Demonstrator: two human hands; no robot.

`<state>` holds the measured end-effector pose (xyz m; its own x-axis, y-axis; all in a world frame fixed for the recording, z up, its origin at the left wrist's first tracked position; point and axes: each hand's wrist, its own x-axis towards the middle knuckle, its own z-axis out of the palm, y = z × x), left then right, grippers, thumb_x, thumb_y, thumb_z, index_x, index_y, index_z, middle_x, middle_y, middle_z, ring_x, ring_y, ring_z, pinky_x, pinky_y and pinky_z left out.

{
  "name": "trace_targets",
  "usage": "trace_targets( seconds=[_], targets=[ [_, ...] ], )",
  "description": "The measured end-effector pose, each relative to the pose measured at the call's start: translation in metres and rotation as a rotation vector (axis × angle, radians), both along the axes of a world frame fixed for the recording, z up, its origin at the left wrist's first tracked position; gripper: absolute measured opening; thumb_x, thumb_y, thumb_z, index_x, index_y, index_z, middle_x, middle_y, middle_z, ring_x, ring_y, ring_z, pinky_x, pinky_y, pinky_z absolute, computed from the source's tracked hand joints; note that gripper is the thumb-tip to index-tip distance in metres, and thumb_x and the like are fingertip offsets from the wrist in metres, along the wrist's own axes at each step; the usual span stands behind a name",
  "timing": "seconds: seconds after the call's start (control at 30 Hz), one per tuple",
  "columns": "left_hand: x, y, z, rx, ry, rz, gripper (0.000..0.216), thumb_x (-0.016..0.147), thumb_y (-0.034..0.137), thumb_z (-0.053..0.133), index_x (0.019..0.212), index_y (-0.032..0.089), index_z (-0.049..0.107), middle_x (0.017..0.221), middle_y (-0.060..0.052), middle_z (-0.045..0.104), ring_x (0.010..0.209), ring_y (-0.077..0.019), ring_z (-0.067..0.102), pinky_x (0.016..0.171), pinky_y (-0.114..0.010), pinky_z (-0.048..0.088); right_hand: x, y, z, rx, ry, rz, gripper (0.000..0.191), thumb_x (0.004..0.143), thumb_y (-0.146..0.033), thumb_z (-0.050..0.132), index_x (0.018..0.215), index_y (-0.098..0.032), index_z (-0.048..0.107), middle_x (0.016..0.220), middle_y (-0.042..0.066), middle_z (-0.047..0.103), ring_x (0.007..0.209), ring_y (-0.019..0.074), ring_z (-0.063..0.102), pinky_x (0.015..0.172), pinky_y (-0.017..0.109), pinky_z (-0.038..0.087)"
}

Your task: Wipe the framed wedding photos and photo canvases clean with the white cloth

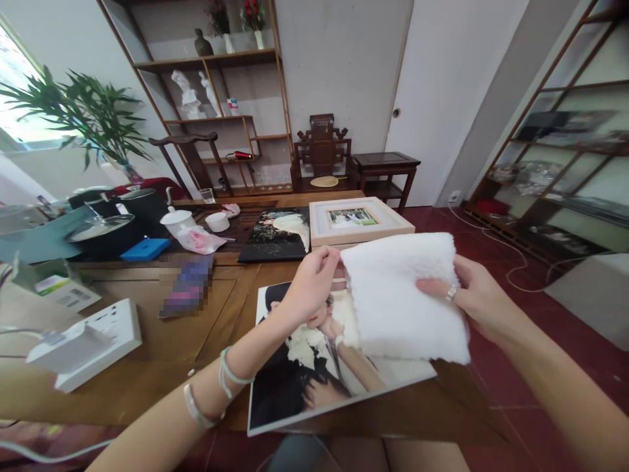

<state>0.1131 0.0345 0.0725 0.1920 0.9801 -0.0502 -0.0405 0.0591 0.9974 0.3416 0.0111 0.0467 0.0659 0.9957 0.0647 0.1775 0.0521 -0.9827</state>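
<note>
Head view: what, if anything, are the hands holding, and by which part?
A white cloth: the left hand pinches its upper left corner, the right hand grips its right edge.

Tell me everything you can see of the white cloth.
The white cloth looks soft and fluffy, plain, with fuzzy, slightly wavy edges. It is held spread as a rough rectangle, a little askew. The left hand pinches its upper-left corner; the right hand grips its right side. It covers part of the large photo from view; whether they touch is unclear.
</note>
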Motion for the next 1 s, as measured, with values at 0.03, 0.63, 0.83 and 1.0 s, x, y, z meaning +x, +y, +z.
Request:
trace_targets(
  seconds=[0.03, 0.63, 0.83, 1.0],
  targets=[
    [0.000, -0.003, 0.004, 0.049, 0.004, 0.001, 0.018, 0.088, 0.028, 0.047, 0.075, 0.017, 0.051, 0.074, 0.000, 0.061, 0.063, -0.0095, 0.060, 0.059, -0.022, 0.050, -0.002, -0.001, 0.002, -0.001, -0.040, -0.036, 0.041, 0.058, -0.034, 0.078, 0.094, -0.021, 0.064, 0.093, 0.005, 0.070, 0.077, 0.0255, 0.066, 0.059, 0.035, 0.055],
    [-0.006, -0.006, 0.008, 0.241, 0.106, -0.150, 0.050, 0.072, 0.030, 0.071, 0.113, 0.019, 0.044, 0.115, -0.011, 0.054, 0.093, -0.0177, 0.059, 0.072, -0.029, 0.050, -0.027, 0.006, 0.015, 0.082, 0.314, 0.049, 0.044, 0.063, -0.031, 0.078, 0.102, -0.023, 0.060, 0.105, 0.006, 0.069, 0.089, 0.0283, 0.067, 0.071, 0.040, 0.058],
    [-0.010, -0.008, 0.003, 0.596, 0.358, -0.109, 0.039, 0.079, 0.020, 0.060, 0.113, 0.022, 0.042, 0.104, -0.005, 0.052, 0.076, -0.0115, 0.052, 0.067, -0.025, 0.046, -0.029, 0.002, 0.010, 0.029, 0.214, 0.117, 0.067, 0.055, -0.031, 0.082, 0.115, -0.024, 0.051, 0.118, 0.010, 0.063, 0.097, 0.0314, 0.064, 0.072, 0.045, 0.058],
    [-0.047, -0.017, 0.014, 0.608, 0.731, 0.020, 0.038, 0.080, 0.027, 0.058, 0.116, 0.021, 0.047, 0.106, -0.006, 0.052, 0.086, -0.0170, 0.054, 0.080, -0.033, 0.047, -0.001, -0.005, 0.012, 0.491, -0.529, -0.405, 0.027, 0.064, -0.029, 0.072, 0.087, -0.022, 0.060, 0.100, 0.012, 0.068, 0.105, 0.0392, 0.059, 0.082, 0.053, 0.052]
  ],
)
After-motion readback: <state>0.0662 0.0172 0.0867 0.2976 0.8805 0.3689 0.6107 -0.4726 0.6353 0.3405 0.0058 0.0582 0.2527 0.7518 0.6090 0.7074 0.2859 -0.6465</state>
